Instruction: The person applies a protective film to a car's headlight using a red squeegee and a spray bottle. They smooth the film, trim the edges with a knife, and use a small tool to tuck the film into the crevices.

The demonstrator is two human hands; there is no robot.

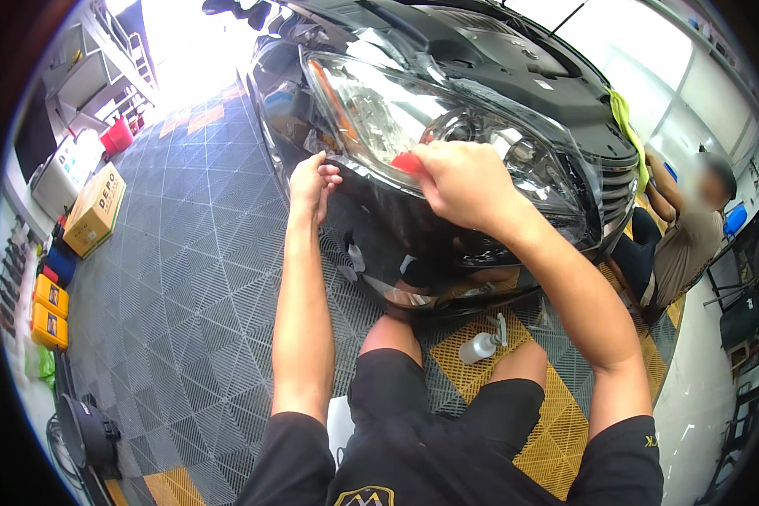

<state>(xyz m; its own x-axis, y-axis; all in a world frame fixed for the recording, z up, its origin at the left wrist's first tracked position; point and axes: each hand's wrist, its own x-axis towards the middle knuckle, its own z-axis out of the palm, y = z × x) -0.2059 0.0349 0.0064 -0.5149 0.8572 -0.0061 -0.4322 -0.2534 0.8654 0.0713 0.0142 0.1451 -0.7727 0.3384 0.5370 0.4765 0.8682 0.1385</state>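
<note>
The right hand [468,187] is closed on a red tool [406,163], at the lower part of the headlight [388,105] of a black car [373,218]. The left hand [312,185] is apart, fingers curled; I cannot tell if it grips something.

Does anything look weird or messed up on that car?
Yes: some clear film sticks out past the headlight, so its edge looks loose and uneven. The right hand holds a red tool by the headlight's lower edge. I can't see any clear damage.
</note>
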